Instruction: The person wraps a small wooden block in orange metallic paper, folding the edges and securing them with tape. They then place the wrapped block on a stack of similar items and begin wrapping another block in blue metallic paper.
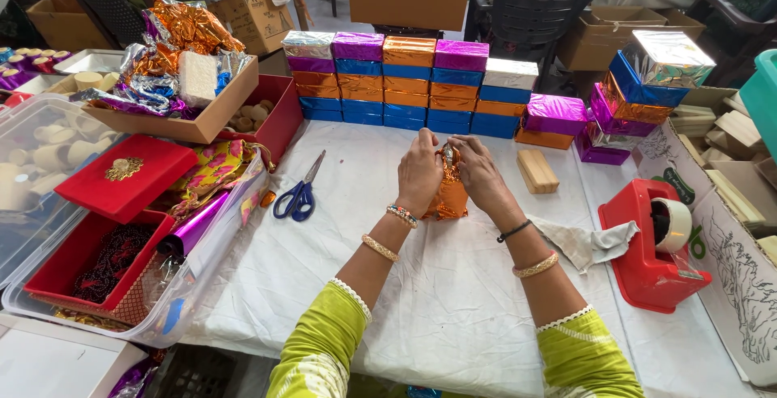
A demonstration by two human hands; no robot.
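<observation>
Both hands closed on an orange foil-wrapped block at the centre of the white-covered table (pixel 453 301).

We note, largest first: the table cloth bears a long wall of stacked foil-wrapped boxes (pixel 405 82) in silver, purple, orange and blue along the far edge; a clear plastic tub (pixel 202 272) at left holds a red box and a purple foil roll; a red tape dispenser (pixel 651 244) sits at right, well apart from the hands. The orange foil-wrapped block (pixel 449 197) stands upright on the cloth between the hands. Our left hand (pixel 419 173) and right hand (pixel 479 174) clamp its upper end, fingers together, pinching the foil. Blue-handled scissors (pixel 298 195) lie near, left; a bare wooden block (pixel 537 171) lies near, right.
</observation>
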